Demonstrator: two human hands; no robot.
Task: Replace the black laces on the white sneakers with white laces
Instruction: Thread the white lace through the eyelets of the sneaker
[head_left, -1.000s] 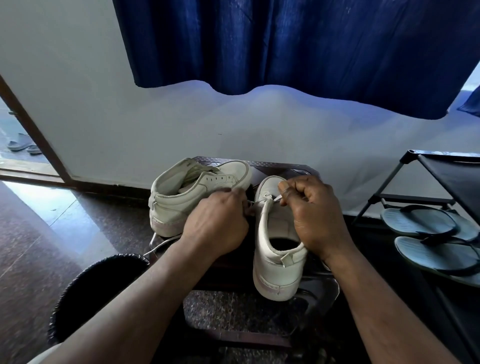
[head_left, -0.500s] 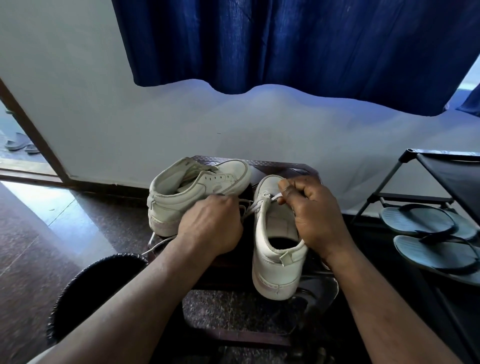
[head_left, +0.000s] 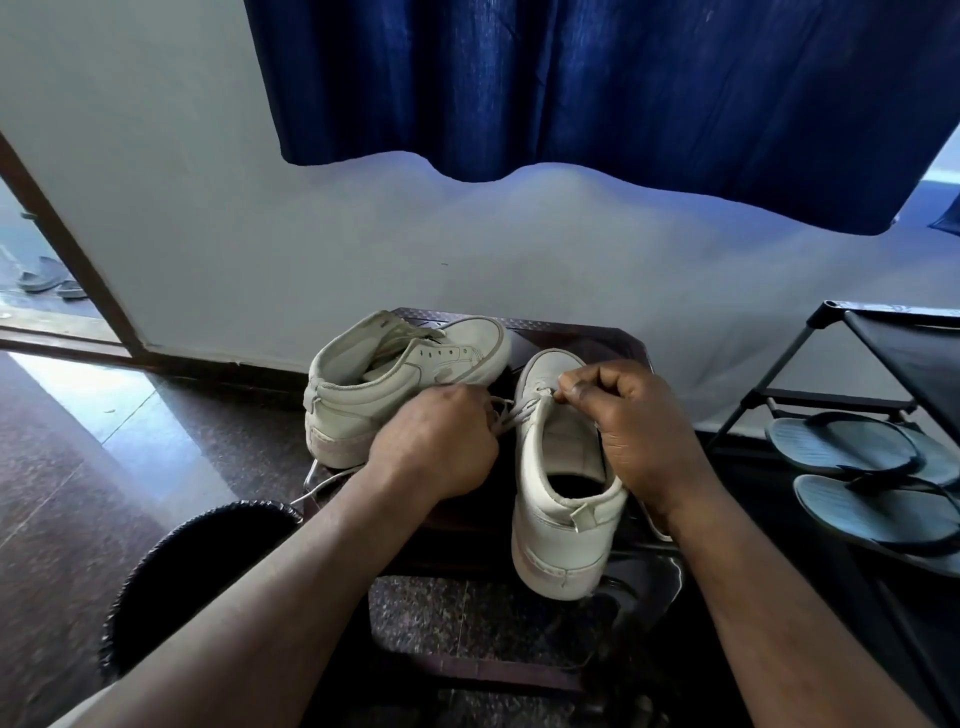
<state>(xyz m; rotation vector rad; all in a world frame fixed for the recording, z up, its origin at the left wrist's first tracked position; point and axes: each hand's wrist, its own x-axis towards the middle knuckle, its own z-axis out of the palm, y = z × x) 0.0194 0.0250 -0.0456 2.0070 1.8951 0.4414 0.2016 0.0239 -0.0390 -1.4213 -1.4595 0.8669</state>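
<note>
Table (head_left: 574, 332), small and dark, stands in the middle of the frame against the pale wall and carries both shoes; the upright sneaker (head_left: 566, 519) sits right of centre on its sole, heel toward the camera and toe toward the wall; the tipped sneaker (head_left: 400, 382) lies on its side just left of it, opening turned to the left of the frame, its row of eyelets bare.

The white lace (head_left: 511, 415) runs across the front eyelets of the upright sneaker and out to the left; the left hand (head_left: 436, 444), at centre frame, is a fist with the fingers curled round the lace strands, drawn slightly away from the shoe; the right hand (head_left: 631, 426), right of centre, rests over the shoe's tongue, thumb and forefinger pressed together on the lace beside the eyelets, the other fingers folded in.

A loose lace (head_left: 322, 486), also white, trails down from the table edge below the tipped sneaker; a round black object (head_left: 202, 561) fills the lower left; a blue curtain (head_left: 571, 78) hangs across the top; a black shoe rack (head_left: 904, 358) at the right edge holds grey flip-flops (head_left: 841, 441); at the far left, past a brown door frame, more slippers (head_left: 44, 280) lie on the floor.
</note>
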